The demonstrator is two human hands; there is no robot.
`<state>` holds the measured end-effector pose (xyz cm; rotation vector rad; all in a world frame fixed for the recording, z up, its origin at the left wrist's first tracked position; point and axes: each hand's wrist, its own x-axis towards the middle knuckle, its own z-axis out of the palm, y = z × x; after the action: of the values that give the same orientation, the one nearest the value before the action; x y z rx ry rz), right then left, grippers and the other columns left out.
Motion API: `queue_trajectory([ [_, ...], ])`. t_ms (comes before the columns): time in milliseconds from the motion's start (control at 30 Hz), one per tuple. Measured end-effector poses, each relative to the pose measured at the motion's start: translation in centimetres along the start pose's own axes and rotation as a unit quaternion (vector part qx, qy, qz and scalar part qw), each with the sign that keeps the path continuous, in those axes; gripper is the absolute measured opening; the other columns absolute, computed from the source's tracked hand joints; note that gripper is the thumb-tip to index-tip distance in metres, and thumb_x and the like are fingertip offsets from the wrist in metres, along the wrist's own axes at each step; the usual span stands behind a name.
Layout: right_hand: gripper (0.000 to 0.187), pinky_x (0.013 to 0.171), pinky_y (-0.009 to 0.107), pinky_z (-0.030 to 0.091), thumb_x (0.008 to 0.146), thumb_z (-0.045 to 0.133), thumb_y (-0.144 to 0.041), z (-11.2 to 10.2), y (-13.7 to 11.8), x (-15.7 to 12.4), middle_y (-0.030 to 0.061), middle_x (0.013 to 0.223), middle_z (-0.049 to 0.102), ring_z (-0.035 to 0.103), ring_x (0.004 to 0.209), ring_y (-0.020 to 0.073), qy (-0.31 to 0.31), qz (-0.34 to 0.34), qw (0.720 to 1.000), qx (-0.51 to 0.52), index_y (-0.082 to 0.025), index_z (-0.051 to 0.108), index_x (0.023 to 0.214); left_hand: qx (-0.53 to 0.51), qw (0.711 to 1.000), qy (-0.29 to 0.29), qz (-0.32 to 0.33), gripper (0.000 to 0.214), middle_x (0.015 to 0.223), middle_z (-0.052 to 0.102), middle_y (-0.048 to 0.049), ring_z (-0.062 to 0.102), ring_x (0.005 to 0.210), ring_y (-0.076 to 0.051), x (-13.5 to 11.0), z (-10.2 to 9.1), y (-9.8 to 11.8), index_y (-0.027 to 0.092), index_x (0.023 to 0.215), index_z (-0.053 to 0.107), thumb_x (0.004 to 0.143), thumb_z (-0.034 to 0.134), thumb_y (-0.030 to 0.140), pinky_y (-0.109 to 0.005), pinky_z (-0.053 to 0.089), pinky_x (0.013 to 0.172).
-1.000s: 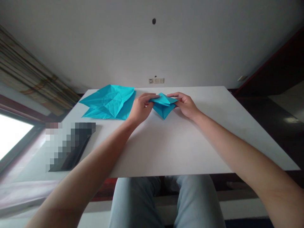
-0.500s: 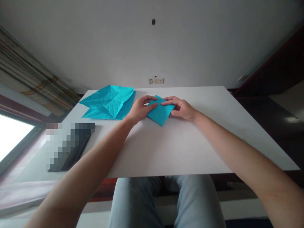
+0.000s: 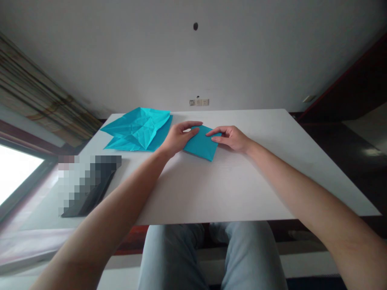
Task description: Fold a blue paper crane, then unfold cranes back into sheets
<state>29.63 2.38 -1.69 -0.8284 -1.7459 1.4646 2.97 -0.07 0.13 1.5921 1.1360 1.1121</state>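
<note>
A small folded square of blue paper [image 3: 201,145] lies flat on the white table [image 3: 223,185], near its far middle. My left hand [image 3: 178,139] rests on the square's left edge, thumb stretched over its far corner, fingers pressing it down. My right hand [image 3: 231,137] touches the right corner with its fingertips, fingers extended. Neither hand lifts the paper. To the left lies a larger crumpled sheet of blue paper [image 3: 140,129], creased and partly opened, untouched.
A dark flat object [image 3: 96,185], partly blurred out, lies at the table's left side. A window [image 3: 15,173] and curtain [image 3: 39,100] are at the far left. Wall sockets [image 3: 198,102] sit behind the table. My knees [image 3: 208,253] show under the near edge.
The small blue paper, held up and puffed open a second ago, now lies flattened on the table. Both hands have come down on it and turned it slightly.
</note>
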Motion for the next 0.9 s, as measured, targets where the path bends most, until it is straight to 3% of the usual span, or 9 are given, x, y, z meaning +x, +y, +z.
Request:
queue_trajectory([
  [167,0.041,0.091,0.038,0.062,0.087,0.097,-0.049,0.3,-0.4,0.0,0.0023,0.099,0.085,0.073,0.088,0.0183,0.003,-0.013,1.0,0.006,-0.025,0.09,0.119,-0.03,0.998,0.053,0.025,0.052,0.135,0.087,-0.0121,0.084,0.113,-0.029,0.6,-0.4,-0.9,0.022,0.142,0.083,0.095,0.086,0.045,-0.046,0.073,0.101],
  [333,0.043,0.086,0.035,0.058,0.093,0.092,-0.051,0.5,-0.8,-0.2,0.0031,0.104,0.087,0.072,0.088,0.018,-0.046,-0.001,0.999,-0.018,-0.026,0.09,0.126,-0.059,0.997,0.036,0.047,0.06,0.145,0.084,-0.0109,0.082,0.127,-0.032,0.7,-0.4,-1.0,0.023,0.15,0.079,0.093,0.087,0.041,-0.048,0.073,0.108],
  [733,0.041,0.087,0.039,0.06,0.086,0.095,-0.05,0.2,-0.9,-0.1,0.0047,0.091,0.085,0.075,0.084,0.02,-0.026,0.013,0.998,-0.05,-0.022,0.094,0.116,-0.01,0.988,0.138,0.075,0.05,0.149,0.082,-0.0133,0.074,0.145,-0.036,1.0,-0.8,-1.1,0.022,0.143,0.081,0.098,0.085,0.042,-0.049,0.068,0.117],
  [900,0.037,0.087,0.039,0.063,0.083,0.098,-0.049,0.4,-0.9,0.0,0.0068,0.099,0.088,0.076,0.086,0.0196,-0.023,0.013,0.999,-0.02,-0.022,0.09,0.107,-0.002,0.983,0.167,0.079,0.051,0.153,0.08,-0.0129,0.07,0.151,-0.037,1.4,-1.2,-1.5,0.024,0.145,0.08,0.099,0.084,0.046,-0.05,0.065,0.122],
])
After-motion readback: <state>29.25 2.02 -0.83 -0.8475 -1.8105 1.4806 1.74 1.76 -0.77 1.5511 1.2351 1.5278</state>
